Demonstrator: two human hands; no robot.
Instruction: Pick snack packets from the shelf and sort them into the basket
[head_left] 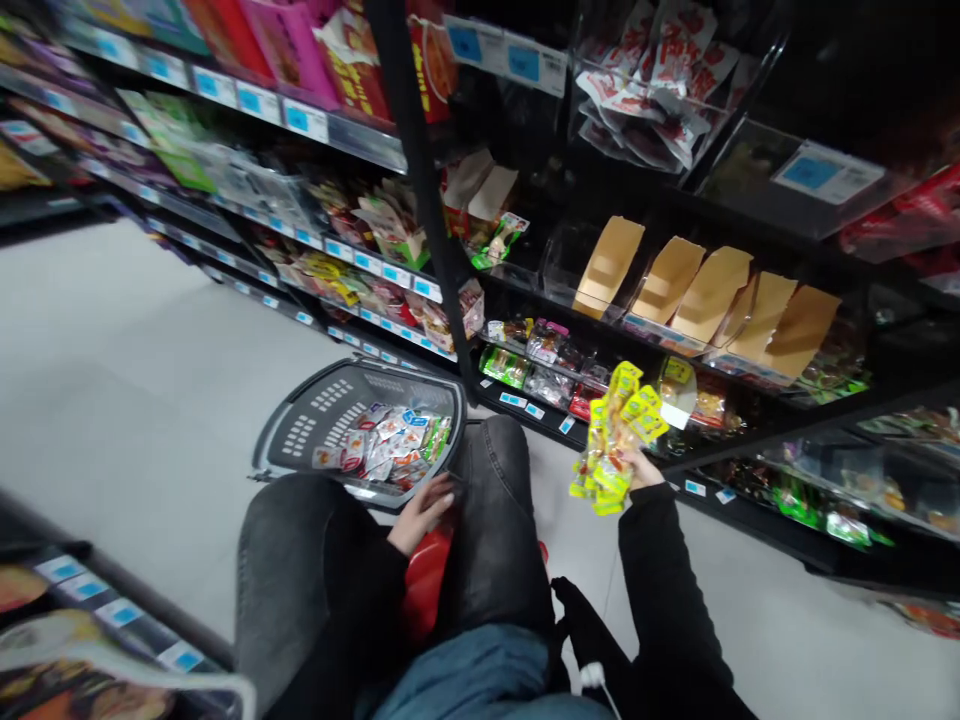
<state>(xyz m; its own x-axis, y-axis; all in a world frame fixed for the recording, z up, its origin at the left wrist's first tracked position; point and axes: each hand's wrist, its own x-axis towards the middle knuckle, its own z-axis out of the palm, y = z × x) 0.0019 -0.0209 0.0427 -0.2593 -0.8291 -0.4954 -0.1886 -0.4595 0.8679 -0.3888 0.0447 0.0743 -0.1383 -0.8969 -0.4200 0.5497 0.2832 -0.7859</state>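
Note:
My right hand (637, 467) is closed around a bunch of small yellow snack packets (609, 445), held out in front of the lowest shelves. The packets are partly see-through with yellow ends. My left hand (424, 512) lies between my knees with its fingers stretched out against the inner side of my right leg, holding nothing that I can see. Just ahead of it, a grey shopping basket (300, 425) stands on the floor, with several white, red and green snack packets (397, 440) inside.
Black shelving (442, 200) with packaged snacks runs along the front and right. Brown open boxes (675, 280) stand on a shelf above the packets. A red object (429, 580) shows beneath me. Another display (97, 620) is at lower left, beside the grey floor (97, 370).

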